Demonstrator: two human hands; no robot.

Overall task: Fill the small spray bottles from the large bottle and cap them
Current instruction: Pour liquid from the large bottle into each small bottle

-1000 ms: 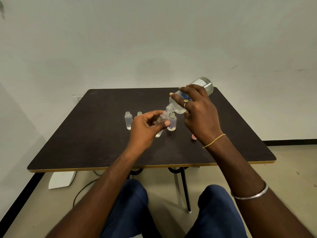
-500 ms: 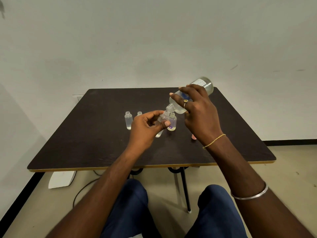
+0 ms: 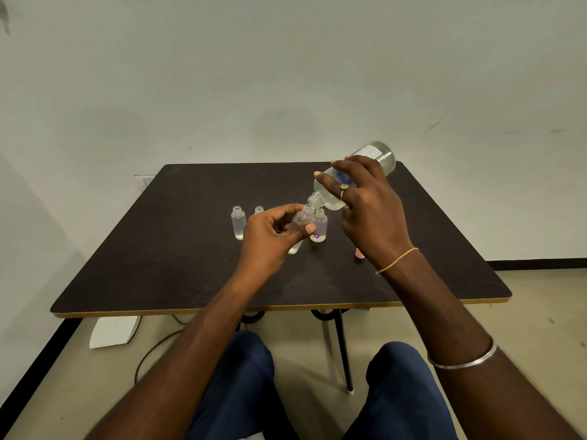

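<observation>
My right hand (image 3: 370, 214) grips the large clear bottle (image 3: 379, 155), tipped neck-down to the left. Its open mouth meets the mouth of a small clear bottle (image 3: 301, 217) that my left hand (image 3: 270, 239) holds tilted above the dark table (image 3: 178, 265). Just behind stands an uncapped small bottle with a purple flower mark (image 3: 319, 228). Two more uncapped small bottles stand to the left: one in full view (image 3: 238, 223), the other (image 3: 259, 210) mostly hidden by my left hand.
A small pink object (image 3: 359, 253) lies on the table under my right wrist. A white object (image 3: 112, 331) and a black cable (image 3: 152, 350) lie on the floor under the table's left front edge. My knees sit below the front edge.
</observation>
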